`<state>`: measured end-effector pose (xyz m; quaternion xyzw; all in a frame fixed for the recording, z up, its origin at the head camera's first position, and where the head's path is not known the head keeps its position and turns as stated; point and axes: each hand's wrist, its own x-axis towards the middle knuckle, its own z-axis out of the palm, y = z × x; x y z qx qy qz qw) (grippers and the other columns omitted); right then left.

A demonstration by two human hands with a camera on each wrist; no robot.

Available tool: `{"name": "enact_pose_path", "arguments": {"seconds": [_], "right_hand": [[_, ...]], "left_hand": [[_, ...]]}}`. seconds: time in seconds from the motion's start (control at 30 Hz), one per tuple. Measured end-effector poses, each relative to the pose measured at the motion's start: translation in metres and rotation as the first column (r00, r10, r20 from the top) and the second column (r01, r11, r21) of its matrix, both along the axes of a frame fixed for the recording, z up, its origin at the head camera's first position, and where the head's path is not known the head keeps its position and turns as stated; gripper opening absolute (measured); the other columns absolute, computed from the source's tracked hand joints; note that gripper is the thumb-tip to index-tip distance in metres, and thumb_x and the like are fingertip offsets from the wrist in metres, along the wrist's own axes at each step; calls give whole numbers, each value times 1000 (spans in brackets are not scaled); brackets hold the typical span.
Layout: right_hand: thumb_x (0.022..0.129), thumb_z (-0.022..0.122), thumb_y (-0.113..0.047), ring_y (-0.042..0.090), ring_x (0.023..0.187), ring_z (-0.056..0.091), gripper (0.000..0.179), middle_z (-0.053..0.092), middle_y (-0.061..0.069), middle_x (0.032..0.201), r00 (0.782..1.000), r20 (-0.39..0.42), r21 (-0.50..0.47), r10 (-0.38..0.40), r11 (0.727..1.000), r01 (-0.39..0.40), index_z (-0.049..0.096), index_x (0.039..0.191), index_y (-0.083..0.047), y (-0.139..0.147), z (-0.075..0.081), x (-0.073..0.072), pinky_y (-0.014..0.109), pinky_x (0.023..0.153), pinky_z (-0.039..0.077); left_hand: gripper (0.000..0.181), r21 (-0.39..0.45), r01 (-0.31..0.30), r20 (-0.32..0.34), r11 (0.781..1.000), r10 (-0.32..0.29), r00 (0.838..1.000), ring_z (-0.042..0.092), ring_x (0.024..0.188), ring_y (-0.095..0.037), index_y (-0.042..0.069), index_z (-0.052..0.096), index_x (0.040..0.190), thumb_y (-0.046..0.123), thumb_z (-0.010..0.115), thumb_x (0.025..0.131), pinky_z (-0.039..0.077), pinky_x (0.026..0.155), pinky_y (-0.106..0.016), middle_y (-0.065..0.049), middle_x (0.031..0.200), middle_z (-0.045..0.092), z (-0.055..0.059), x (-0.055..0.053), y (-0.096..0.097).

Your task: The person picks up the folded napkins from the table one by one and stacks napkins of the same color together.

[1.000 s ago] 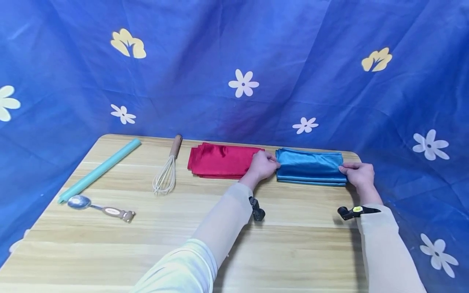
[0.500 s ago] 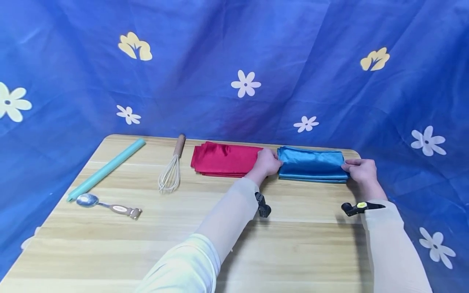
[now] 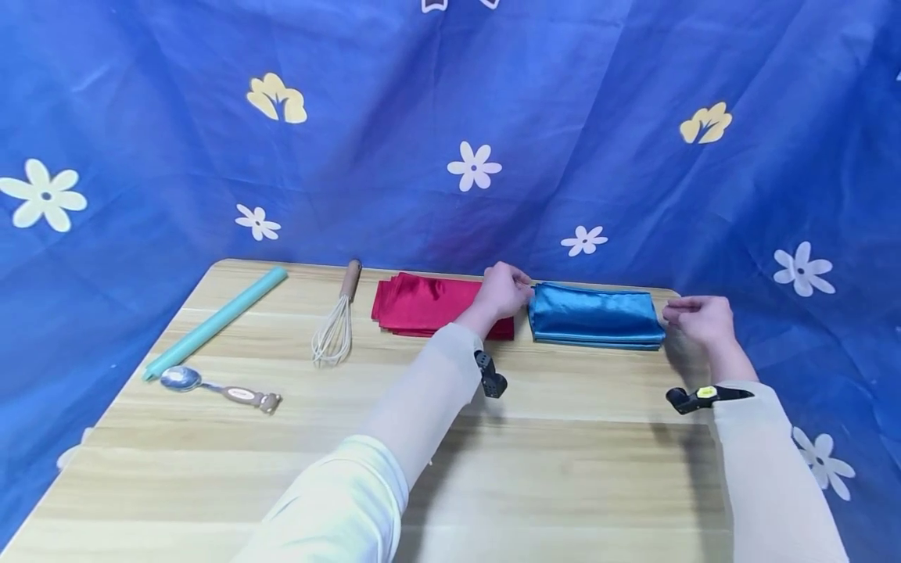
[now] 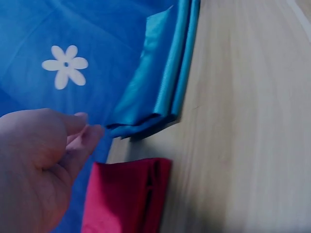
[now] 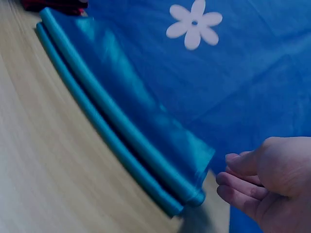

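Observation:
A folded shiny blue cloth [image 3: 594,314] lies near the table's back edge at the right. My left hand [image 3: 501,291] is at its far left corner. In the left wrist view, the fingertips [image 4: 92,135] come right up to that corner; whether they touch it is hard to tell. At the cloth's right end, my right hand [image 3: 707,320] holds nothing, and a small gap separates its fingers [image 5: 238,184] from the cloth in the right wrist view. Under my left hand and wrist, a folded red cloth [image 3: 429,301] is partly hidden.
Left of the red cloth lies a whisk [image 3: 335,324] with a wooden handle. Farther left are a teal stick [image 3: 218,320] and a spoon [image 3: 225,389] with a bear-shaped handle end. A blue flowered curtain [image 3: 394,188] hangs behind the wooden table [image 3: 563,469].
My right hand has let go of the blue cloth's right end and drawn slightly away to the right. My left hand has shifted from the cloth's left edge to its far corner.

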<state>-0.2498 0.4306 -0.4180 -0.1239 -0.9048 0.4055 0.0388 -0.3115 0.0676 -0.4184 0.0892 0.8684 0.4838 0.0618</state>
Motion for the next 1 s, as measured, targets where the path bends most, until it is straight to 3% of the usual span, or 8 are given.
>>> {"name": "enact_pose_path", "arguments": {"seconds": [0.13, 0.33, 0.47, 0.67, 0.87, 1.0], "right_hand": [[102, 73, -11, 0, 79, 72, 36, 74, 24, 117, 998, -55, -46, 34, 998, -36, 68, 129, 12, -9, 14, -2, 15, 71, 57], [102, 74, -18, 2, 83, 70, 35, 73, 24, 117, 988, -135, 23, 77, 997, -74, 72, 125, 7, -31, 33, 0, 16, 69, 56], [103, 72, -32, 8, 86, 68, 40, 75, 21, 113, 978, -180, 78, 102, 993, -89, 75, 121, 3, -49, 44, 2, 16, 68, 52], [104, 67, -46, 13, 99, 68, 51, 74, 21, 120, 953, -258, 87, 157, 987, -139, 73, 125, 0, -79, 58, 4, 16, 80, 50], [102, 68, -51, 38, 128, 61, 62, 64, 19, 141, 924, -309, 99, 227, 973, -206, 64, 141, -3, -103, 65, 10, 54, 100, 53], [101, 71, -50, 41, 136, 54, 68, 54, 20, 152, 893, -345, 179, 289, 954, -240, 58, 148, -4, -119, 66, 13, 62, 104, 49]], "left_hand": [[22, 10, 33, -98, 999, -32, 995, 70, 97, -17, 8, 79, 120, 16, 77, 100, 58, 81, -27, -3, 101, 76, 12, -3, -12], [33, -27, 63, -207, 998, -68, 976, 71, 109, -17, 11, 75, 131, 25, 76, 101, 56, 94, -29, -4, 120, 76, 23, -1, -36], [41, -49, 48, -261, 998, -59, 964, 67, 120, -21, 12, 72, 137, 34, 74, 102, 54, 102, -34, -4, 133, 72, 30, 3, -55], [54, -156, -6, -338, 988, -47, 940, 58, 135, -22, 23, 67, 145, 57, 62, 103, 49, 109, -42, 1, 146, 64, 50, 12, -84], [78, -285, -22, -387, 958, -94, 917, 36, 154, -25, 26, 52, 158, 77, 47, 99, 31, 122, -53, -2, 165, 44, 65, 18, -110], [86, -402, -21, -402, 915, -156, 902, 19, 160, -28, 32, 41, 164, 84, 39, 96, 16, 125, -62, -5, 173, 29, 69, 27, -124]]}}
